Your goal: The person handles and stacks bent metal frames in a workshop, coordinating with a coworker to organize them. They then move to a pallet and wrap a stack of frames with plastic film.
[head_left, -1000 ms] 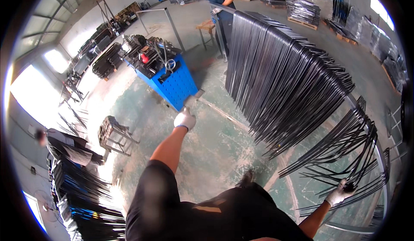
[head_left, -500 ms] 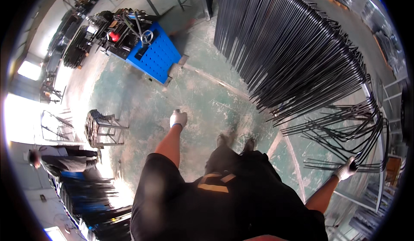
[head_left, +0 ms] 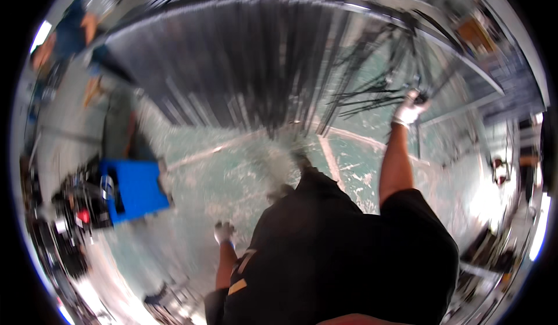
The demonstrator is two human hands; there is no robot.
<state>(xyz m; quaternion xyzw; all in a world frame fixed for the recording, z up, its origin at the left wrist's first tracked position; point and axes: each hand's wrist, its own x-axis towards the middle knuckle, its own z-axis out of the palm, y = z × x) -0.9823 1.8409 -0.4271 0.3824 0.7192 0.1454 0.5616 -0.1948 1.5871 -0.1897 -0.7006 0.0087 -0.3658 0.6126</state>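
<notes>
My right hand (head_left: 409, 110), in a white glove, reaches out beside a metal rack. Its fingers are closed round a bundle of thin black metal rods (head_left: 372, 95), whose ends point left above the green floor. More bent black rods hang tangled from the rack bar just beyond that hand. My left hand (head_left: 224, 232), also in a white glove, hangs low beside my body over the floor. Its fingers look loosely apart and nothing shows in them, though motion blurs it. A dense row of hanging black rods (head_left: 226, 63) fills the rack ahead.
The rack's rail (head_left: 453, 43) runs along the far side and bends down at the right. A blue machine (head_left: 138, 190) with a handwheel stands at the left. Another person (head_left: 72, 31) is at the far left, behind the rack's end. A stool-like stand (head_left: 168, 299) is at lower left.
My body has turned right, so the rack now lies ahead and the blue machine has swung left. My right hand keeps its hold on the rods; my left hand now hangs lower beside me.
</notes>
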